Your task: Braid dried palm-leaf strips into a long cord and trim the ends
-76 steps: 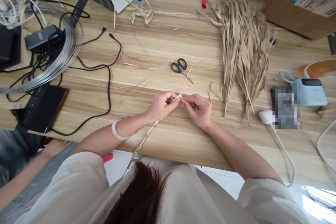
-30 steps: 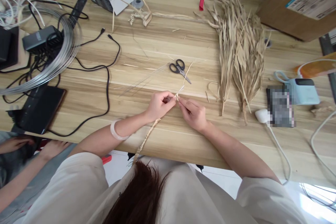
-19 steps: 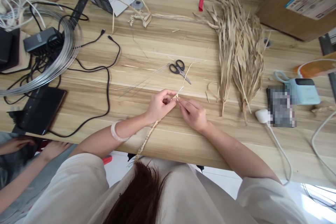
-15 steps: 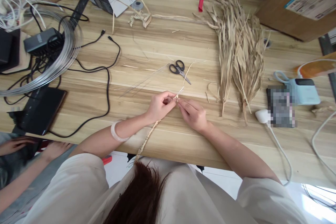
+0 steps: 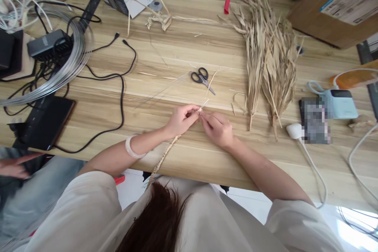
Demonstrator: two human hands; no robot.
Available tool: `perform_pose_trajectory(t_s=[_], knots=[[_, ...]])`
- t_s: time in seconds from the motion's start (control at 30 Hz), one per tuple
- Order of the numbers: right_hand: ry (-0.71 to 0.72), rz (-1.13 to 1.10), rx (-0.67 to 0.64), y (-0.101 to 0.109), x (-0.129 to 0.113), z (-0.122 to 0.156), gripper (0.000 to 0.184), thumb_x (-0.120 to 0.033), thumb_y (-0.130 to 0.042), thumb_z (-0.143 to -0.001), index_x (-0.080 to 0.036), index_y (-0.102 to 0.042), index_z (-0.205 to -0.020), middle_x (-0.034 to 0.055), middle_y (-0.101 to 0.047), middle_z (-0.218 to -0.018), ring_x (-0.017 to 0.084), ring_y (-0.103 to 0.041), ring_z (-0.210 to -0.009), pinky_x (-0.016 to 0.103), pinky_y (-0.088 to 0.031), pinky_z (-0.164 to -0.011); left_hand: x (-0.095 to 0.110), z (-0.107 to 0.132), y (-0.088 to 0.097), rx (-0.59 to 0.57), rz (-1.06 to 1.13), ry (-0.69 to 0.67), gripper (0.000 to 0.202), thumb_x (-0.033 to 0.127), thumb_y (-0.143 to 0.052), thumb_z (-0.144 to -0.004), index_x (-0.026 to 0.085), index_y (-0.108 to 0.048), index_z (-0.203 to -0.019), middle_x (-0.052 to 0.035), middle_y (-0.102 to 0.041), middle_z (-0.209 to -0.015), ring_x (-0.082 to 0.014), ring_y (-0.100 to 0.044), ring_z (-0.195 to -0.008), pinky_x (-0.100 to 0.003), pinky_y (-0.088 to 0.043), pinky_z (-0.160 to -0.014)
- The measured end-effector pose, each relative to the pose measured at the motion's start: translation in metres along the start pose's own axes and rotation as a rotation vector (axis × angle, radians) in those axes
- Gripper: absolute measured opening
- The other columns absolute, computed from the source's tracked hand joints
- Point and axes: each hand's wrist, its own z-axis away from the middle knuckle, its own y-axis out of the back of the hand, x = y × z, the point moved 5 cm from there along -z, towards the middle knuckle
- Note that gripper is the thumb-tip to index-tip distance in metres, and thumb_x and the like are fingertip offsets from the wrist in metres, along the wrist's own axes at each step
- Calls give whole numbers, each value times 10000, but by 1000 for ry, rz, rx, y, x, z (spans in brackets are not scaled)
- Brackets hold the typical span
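Observation:
My left hand [image 5: 182, 119] is closed in a pinch around the far end of a braided straw cord [image 5: 165, 153], which runs back from my palm toward my chest over the table edge. A thin pale wire end [image 5: 204, 103] sticks out past the fingertips. My right hand [image 5: 217, 126] pinches at the same end, fingertips meeting those of my left; a straw strand there is mostly hidden by the fingers. Just beyond both hands lie black-handled scissors [image 5: 203, 80], with a loose straw strand [image 5: 211, 82] crossing near their blades.
Bundles of dried leaves [image 5: 267, 63] lie to the right. Coiled wire [image 5: 77, 55], black cables [image 5: 121, 98] and a dark phone-like slab [image 5: 49, 123] are on the left. Cardboard boxes [image 5: 327, 12] stand behind. A light-blue power bank [image 5: 339, 104] sits at right. Another person's hand [image 5: 13, 168] shows lower left.
My hands stay almost in place, pinching the cord's end; the straw strand near the wire tip has shifted slightly. The other person's hands at lower left have drawn away leftward.

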Motion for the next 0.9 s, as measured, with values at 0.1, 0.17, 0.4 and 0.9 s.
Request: perform_pose_trajectory(t_s=[0.1,0.17,0.4,0.9], knots=[[-74,-101,62,5,0,-4,130,-116,-550,-851,-138,-675,-876,24,-616,-586,95,-530,-495,202,-440,-488,-2,0,0,12,18,31,178,264,-559,-794,113,-637,-845,12,-559,-549,-65,-466,-474,-174,-335,-447],[-94,-135,88,8,-2,-6,117,-94,-553,-833,-143,-659,-826,14,-608,-572,87,-519,-483,196,-424,-475,-3,0,1,16,10,38,177,263,-563,-789,113,-640,-844,16,-551,-539,-61,-449,-460,-177,-328,-443],[-115,-131,135,14,-2,-7,116,-110,-549,-817,-188,-616,-762,-13,-592,-537,81,-500,-438,203,-394,-421,0,0,-1,1,56,42,192,298,-582,-789,127,-648,-846,23,-539,-526,-58,-432,-445,-180,-316,-431],[5,-109,67,6,-2,-4,122,-144,-532,-869,-172,-635,-809,7,-596,-560,97,-523,-488,211,-448,-484,0,-1,2,-6,107,84,282,408,-580,-822,130,-616,-784,35,-525,-513,-49,-406,-391,-191,-292,-391]])
